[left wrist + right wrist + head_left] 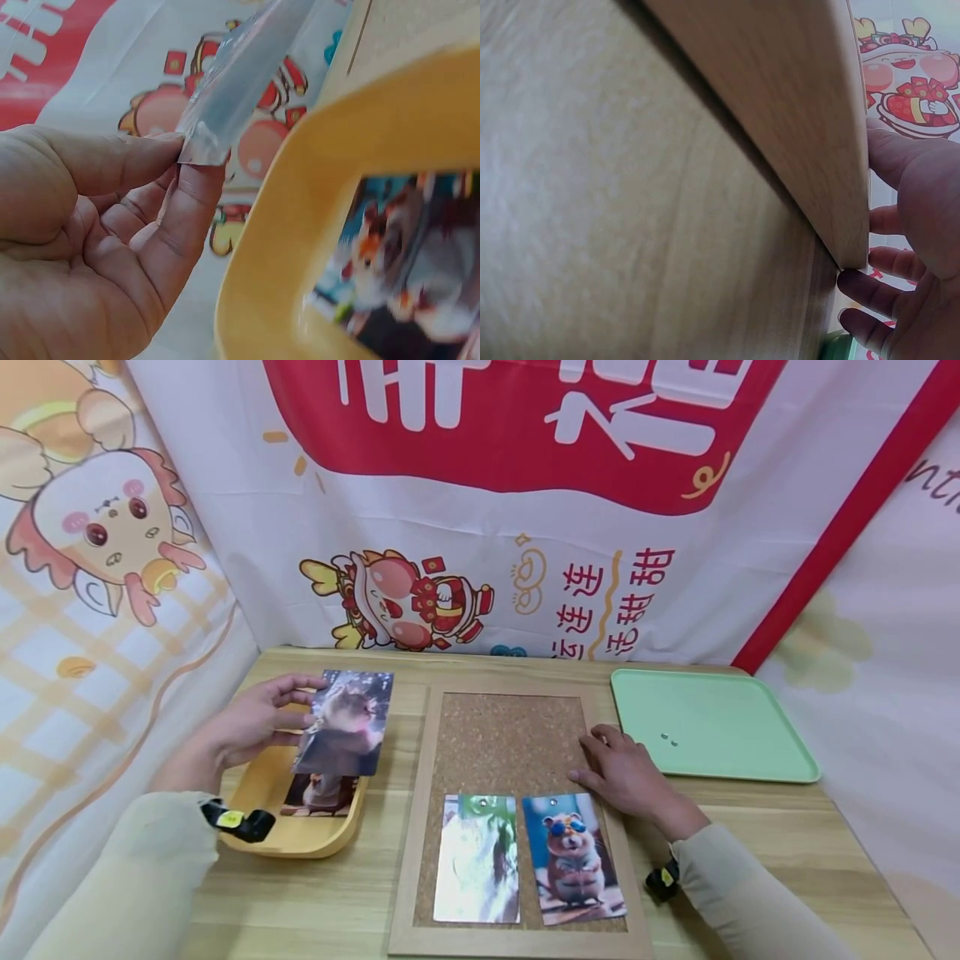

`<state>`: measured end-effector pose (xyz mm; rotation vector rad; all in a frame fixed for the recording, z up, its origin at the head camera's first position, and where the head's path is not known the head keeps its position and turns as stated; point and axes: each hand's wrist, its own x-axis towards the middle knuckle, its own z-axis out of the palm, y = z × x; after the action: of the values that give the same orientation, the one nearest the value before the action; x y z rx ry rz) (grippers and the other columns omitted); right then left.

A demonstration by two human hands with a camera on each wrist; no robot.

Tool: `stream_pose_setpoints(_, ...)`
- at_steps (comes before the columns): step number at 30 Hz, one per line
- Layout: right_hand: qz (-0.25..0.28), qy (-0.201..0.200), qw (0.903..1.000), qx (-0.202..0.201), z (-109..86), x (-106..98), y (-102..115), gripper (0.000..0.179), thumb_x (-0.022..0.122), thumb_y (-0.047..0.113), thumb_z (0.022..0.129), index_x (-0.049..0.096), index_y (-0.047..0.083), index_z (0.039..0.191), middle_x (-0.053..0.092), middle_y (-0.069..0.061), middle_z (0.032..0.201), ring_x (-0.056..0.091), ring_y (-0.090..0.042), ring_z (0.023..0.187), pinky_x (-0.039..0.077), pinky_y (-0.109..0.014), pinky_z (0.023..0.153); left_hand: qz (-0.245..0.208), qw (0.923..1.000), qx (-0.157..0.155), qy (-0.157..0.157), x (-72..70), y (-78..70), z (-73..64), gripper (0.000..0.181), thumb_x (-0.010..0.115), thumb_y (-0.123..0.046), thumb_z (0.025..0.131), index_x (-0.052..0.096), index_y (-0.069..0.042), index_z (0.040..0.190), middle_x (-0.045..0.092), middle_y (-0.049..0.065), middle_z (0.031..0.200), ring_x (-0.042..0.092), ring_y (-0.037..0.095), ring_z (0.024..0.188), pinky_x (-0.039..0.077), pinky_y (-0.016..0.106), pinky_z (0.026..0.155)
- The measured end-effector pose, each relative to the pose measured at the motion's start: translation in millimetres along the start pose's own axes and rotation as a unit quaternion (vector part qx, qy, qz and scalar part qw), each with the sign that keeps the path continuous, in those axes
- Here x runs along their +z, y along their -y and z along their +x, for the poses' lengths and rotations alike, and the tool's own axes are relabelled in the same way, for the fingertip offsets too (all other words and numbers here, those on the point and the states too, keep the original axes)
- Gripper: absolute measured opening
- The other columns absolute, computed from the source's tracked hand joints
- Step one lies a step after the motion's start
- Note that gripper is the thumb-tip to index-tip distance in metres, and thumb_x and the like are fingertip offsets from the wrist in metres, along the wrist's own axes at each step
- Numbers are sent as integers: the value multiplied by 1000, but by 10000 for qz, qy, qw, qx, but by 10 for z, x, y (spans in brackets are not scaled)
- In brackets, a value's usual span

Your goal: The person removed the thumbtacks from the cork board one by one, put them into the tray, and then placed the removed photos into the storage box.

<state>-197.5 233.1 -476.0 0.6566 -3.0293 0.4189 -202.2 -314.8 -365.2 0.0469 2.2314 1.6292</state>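
pinching a glossy photo card point(345, 722) by its left edge: left hand point(262, 714), grip closed down to card thickness, thumb on one face, index finger on the other. card is up off the surface point(360, 910), over the yellow bin point(333, 846) in the head view; another animal photo card point(321, 795) lies inside the bin. right hand point(628, 772) holds nothing, grip relaxed, fingers loosely extended against the right side of the cork board's wooden frame point(630, 893). two pinned cards point(576, 864) sit side by side on the cork point(510, 735), near end. two tiny metallic bits point(664, 737), probably pins, on the green tray point(720, 710).

handling, my guess: very light, thin, semi-stiff, bends if pushed at a free edge. shiny film looks slick, likely smudges or creases. hold it by an edge, thumb and finger on opposite faces, off the printed middle.
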Motion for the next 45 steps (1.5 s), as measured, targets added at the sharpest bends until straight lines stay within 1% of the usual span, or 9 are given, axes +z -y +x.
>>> stream_pose_setpoints(3, -1, 4, 10000, -4, 0, 3, 4, 71, 67, 51, 101, 55, 2, 152, 52, -25, 149, 54, -46, 133, 48, -67, 101, 161, 9997, -150, -54, -99, 84, -61, 62, 60, 4, 100, 37, -6, 157, 45, 13, 129, 62, 16, 96, 63, 34, 79)
stream_pose_setpoints(7, -12, 26, 10000, 20, -3, 12, 3, 72, 67, 51, 101, 54, 2, 153, 51, -25, 150, 53, -46, 134, 47, -67, 102, 350, 9988, -326, -60, -183, 181, -139, 65, 59, 5, 99, 35, -5, 159, 44, 14, 130, 62, 16, 96, 62, 33, 79)
stream_pose_setpoints(11, -18, 30, 10000, 20, -3, 11, 3, 73, 67, 51, 101, 53, 2, 153, 51, -25, 150, 53, -46, 134, 47, -68, 103, 458, 9982, -385, -52, -226, 266, -194, 67, 60, 5, 98, 33, -2, 159, 46, 15, 129, 63, 16, 94, 62, 33, 78)
stream_pose_setpoints(15, 5, 12, 10000, -1, -4, -3, 14, 73, 67, 51, 101, 53, 1, 152, 51, -26, 149, 54, -47, 133, 47, -68, 102, 484, 9981, -385, -17, -239, 332, -214, 67, 60, 7, 97, 34, 1, 158, 47, 15, 126, 63, 15, 90, 63, 32, 75)
stream_pose_setpoints(21, 35, 15, 10000, 1, 4, 5, 3, 72, 67, 50, 102, 53, 1, 153, 51, -26, 150, 53, -47, 134, 47, -68, 103, 577, 9970, -502, 83, -173, 393, -163, 67, 61, 8, 97, 35, 1, 158, 47, 17, 128, 60, 16, 90, 62, 33, 71)
stream_pose_setpoints(26, 38, 34, 10000, 16, 6, 6, 1, 72, 66, 50, 102, 52, 1, 153, 50, -26, 150, 53, -47, 135, 46, -67, 104, 535, 9964, -644, 118, -101, 407, -128, 66, 60, 10, 97, 36, 2, 157, 47, 18, 128, 60, 20, 94, 63, 36, 72)
stream_pose_setpoints(30, 45, 33, 10000, 9, 7, 12, 1, 72, 66, 49, 102, 52, 1, 153, 51, -25, 149, 53, -46, 134, 47, -67, 104, 604, 9957, -701, 100, -69, 423, -104, 64, 58, 10, 98, 36, 2, 157, 48, 19, 129, 61, 21, 96, 64, 37, 73)
stream_pose_setpoints(35, 33, 2, 10000, 8, 11, 19, -6, 72, 67, 50, 102, 53, 1, 152, 51, -26, 149, 53, -46, 134, 47, -67, 104, 683, 9950, -724, 44, -41, 427, -69, 64, 56, 11, 98, 36, 2, 157, 45, 20, 129, 59, 23, 97, 64, 36, 75)
stream_pose_setpoints(45, 94, 20, 9999, 29, 5, 25, -8, 73, 66, 50, 102, 52, 0, 153, 50, -26, 150, 52, -46, 136, 46, -67, 106, 703, 9950, -697, 115, 3, 452, -62, 66, 54, 13, 96, 34, 3, 158, 45, 24, 132, 60, 24, 100, 64, 36, 78)
